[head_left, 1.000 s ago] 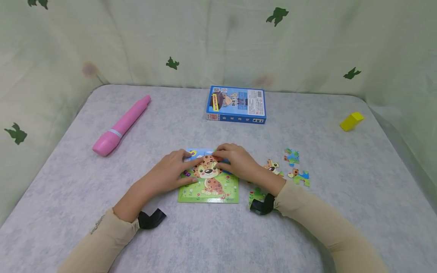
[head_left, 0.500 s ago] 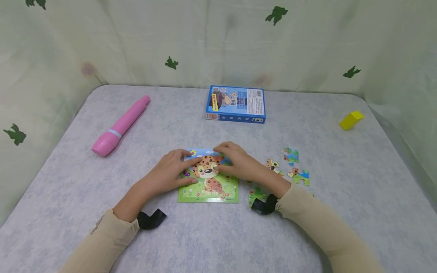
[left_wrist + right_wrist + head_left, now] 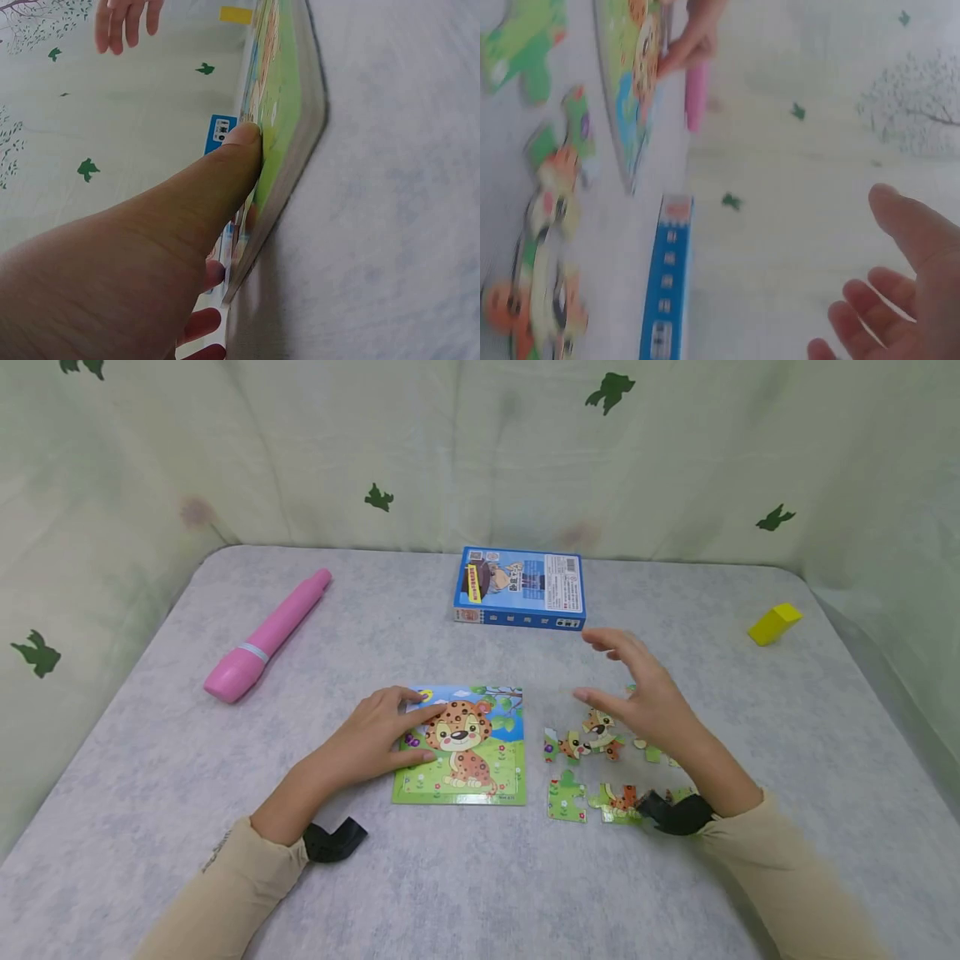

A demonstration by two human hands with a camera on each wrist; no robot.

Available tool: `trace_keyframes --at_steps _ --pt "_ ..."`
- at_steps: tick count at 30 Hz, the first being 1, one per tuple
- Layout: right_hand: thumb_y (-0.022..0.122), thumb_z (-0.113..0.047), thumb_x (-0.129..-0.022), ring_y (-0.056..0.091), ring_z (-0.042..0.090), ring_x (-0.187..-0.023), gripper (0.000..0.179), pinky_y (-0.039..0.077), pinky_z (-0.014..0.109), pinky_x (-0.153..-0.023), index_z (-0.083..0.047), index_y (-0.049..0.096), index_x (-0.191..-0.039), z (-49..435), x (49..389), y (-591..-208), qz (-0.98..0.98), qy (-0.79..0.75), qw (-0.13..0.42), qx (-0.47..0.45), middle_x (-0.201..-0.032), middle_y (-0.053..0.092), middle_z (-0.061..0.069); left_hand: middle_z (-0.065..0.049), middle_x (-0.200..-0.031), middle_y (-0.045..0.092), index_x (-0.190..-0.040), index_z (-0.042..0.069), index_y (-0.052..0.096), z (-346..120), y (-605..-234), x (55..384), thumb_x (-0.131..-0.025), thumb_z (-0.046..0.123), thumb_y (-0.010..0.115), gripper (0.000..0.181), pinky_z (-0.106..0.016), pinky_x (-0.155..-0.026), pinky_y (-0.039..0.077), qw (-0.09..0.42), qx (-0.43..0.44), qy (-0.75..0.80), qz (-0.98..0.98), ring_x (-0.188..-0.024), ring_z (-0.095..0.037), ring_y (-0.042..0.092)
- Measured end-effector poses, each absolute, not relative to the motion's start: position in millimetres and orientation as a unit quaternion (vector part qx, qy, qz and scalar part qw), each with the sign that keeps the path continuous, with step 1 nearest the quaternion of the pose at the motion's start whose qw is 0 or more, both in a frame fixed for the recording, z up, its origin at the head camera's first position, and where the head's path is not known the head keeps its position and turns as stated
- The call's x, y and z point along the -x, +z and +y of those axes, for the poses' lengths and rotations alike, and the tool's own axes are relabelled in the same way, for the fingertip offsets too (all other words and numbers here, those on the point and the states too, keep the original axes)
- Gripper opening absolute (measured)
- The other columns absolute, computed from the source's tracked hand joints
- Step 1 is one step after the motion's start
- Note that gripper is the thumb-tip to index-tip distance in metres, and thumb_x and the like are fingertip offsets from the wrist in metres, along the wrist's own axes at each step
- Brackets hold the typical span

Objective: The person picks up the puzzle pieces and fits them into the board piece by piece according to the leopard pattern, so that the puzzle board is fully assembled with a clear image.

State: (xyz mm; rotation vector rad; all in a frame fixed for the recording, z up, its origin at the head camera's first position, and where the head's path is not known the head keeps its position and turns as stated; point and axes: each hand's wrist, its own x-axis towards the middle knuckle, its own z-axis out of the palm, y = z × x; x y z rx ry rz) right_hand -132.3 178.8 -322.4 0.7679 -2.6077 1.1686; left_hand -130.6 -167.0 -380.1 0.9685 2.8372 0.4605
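A square puzzle board [image 3: 459, 781] with a spotted leopard cub lies on the table in front of the person. The left hand [image 3: 375, 735] rests on its left side; in the left wrist view the thumb [image 3: 217, 172] lies on the board's green border. To the right of the board, the right hand [image 3: 648, 697] is raised with fingers spread and holds nothing. Beneath and around it lie several loose jigsaw pieces, among them a green corner piece [image 3: 566, 797], a piece with part of a face [image 3: 573, 745] and one with spotted fur [image 3: 618, 802]. Hand and sleeve hide some pieces.
A blue box [image 3: 517, 587] lies flat at the back middle. A pink microphone-shaped object [image 3: 266, 639] is at the back left, and a yellow block [image 3: 774, 624] stands at the far right. Behind the table hangs a pale curtain [image 3: 480, 452] with green leaf shapes.
The right hand has lifted off the board's upper right and moved right, over the loose pieces, uncovering the printed branch and leaves. The left hand has stayed on the board.
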Motion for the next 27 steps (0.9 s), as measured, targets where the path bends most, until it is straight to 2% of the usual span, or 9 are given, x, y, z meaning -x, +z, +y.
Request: trace_keyframes --at_steps 4,9,11,19,23,27 --pt "0.071 -0.008 -0.076 0.042 0.025 -0.112 0.062 0.034 0.043 -0.091 -0.005 0.043 -0.131 207 131 -329 -0.884 0.397 0.108 -0.223 -0.127 0.046 0.009 -0.013 -0.129 0.039 -0.136 0.024 0.041 -167 -380 131 -0.082 0.052 0.057 0.063 -0.049 -0.095 0.025 0.055 -0.319 0.151 0.934 -0.116 -0.030 0.034" --pt "0.069 0.001 -0.076 0.042 0.028 -0.111 0.060 0.032 0.024 -0.092 -0.003 0.042 -0.130 237 133 -347 -0.889 0.405 0.099 -0.190 -0.126 0.046 0.013 -0.013 -0.127 0.040 -0.136 0.023 0.042 -167 -380 131 -0.082 0.050 0.057 0.062 -0.048 -0.093 0.027 0.054 -0.324 0.150 0.932 -0.113 -0.029 0.037" --pt "0.068 0.002 -0.077 0.042 0.028 -0.111 0.059 0.031 0.022 -0.090 -0.002 0.042 -0.130 246 134 -355 -0.892 0.407 0.087 -0.178 -0.127 0.045 0.014 -0.013 -0.127 0.041 -0.136 0.023 0.042 -167 -380 131 -0.082 0.049 0.058 0.062 -0.048 -0.093 0.028 0.053 -0.325 0.151 0.932 -0.111 -0.028 0.039" --pt "0.065 -0.017 -0.083 0.036 0.033 -0.117 0.059 0.030 0.051 -0.092 -0.001 0.037 -0.133 263 137 -372 -0.899 0.416 -0.005 -0.136 -0.132 0.040 0.016 -0.014 -0.126 0.041 -0.136 0.022 0.042 -167 -379 131 -0.083 0.047 0.059 0.062 -0.048 -0.093 0.028 0.054 -0.328 0.150 0.931 -0.110 -0.028 0.039" --pt "0.064 -0.024 -0.084 0.035 0.036 -0.117 0.060 0.029 0.054 -0.092 -0.004 0.037 -0.134 270 139 -377 -0.908 0.398 -0.052 -0.120 -0.134 0.037 0.017 -0.014 -0.126 0.041 -0.136 0.022 0.041 -167 -379 131 -0.083 0.047 0.059 0.062 -0.048 -0.093 0.028 0.056 -0.327 0.151 0.931 -0.111 -0.028 0.039" --pt "0.064 -0.024 -0.085 0.035 0.038 -0.117 0.059 0.028 0.054 -0.093 -0.003 0.037 -0.133 277 141 -381 -0.917 0.370 -0.079 -0.123 -0.132 0.037 0.020 -0.014 -0.127 0.041 -0.136 0.022 0.041 -167 -379 131 -0.083 0.047 0.059 0.062 -0.048 -0.093 0.028 0.057 -0.325 0.152 0.932 -0.112 -0.028 0.039"
